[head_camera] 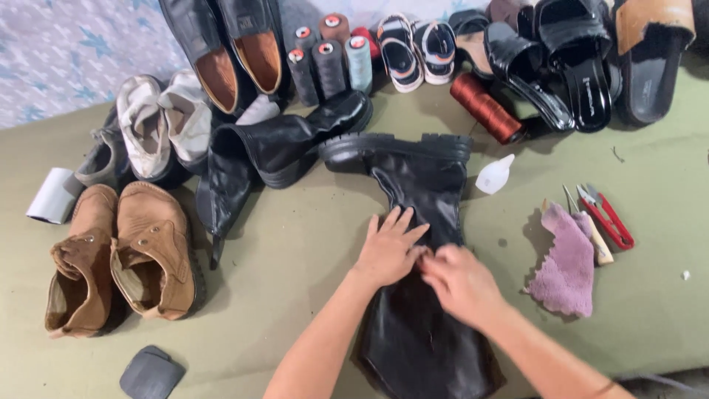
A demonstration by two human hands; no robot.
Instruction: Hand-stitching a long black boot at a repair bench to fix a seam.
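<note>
Olive-green cloth covers the surface [295,251], with shoes crowded along its far edge.

Nearest me, both forearms reach in from the bottom edge and meet over a tall black leather boot [425,295] lying flat mid-surface, shaft toward me, chunky sole pointing away. Left hand [388,247] lies palm down on the shaft, fingers spread and flat. Right hand [459,279] is cupped just beside it, fingertips drawn together at the leather; I read it as pinching the boot near the seam, though the grip itself is hidden.

Right of the boot: a mauve cloth [567,266], with red thread snips [607,216] and a pale-handled tool [594,236] just beyond it. A small white glue bottle [493,176] sits near the sole.

Left side: a dark grey heel piece [151,373] close by, then a pair of tan suede boots [122,255].

Farther off: the second black boot [273,159], slumped over, white sneakers [166,122], thread spools [329,63], a rust-red spool [486,108], black sandals [569,63].
</note>
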